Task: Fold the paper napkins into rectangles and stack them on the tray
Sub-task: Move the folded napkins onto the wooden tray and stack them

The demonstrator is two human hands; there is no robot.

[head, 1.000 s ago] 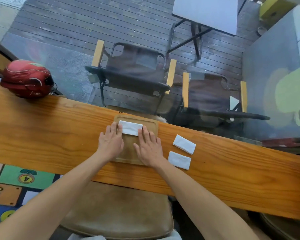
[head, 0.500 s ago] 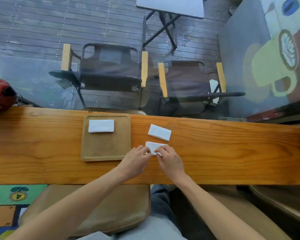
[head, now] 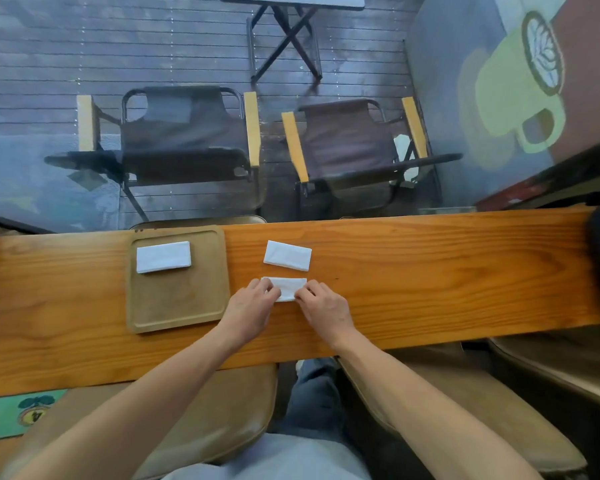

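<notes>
On the long wooden surface [head: 430, 271] both hands meet at a folded white napkin [head: 288, 287]: the left hand [head: 252, 306] pinches its left end and the right hand [head: 323, 308] pinches its near right corner. A second folded napkin [head: 287, 255] lies just beyond it, apart from it, and to the left a square wooden tray [head: 177, 306] carries one more folded napkin [head: 163, 257] at its far edge. Beyond the surface stand two dark folding chairs [head: 184, 140] with wooden armrests on a planked deck.
</notes>
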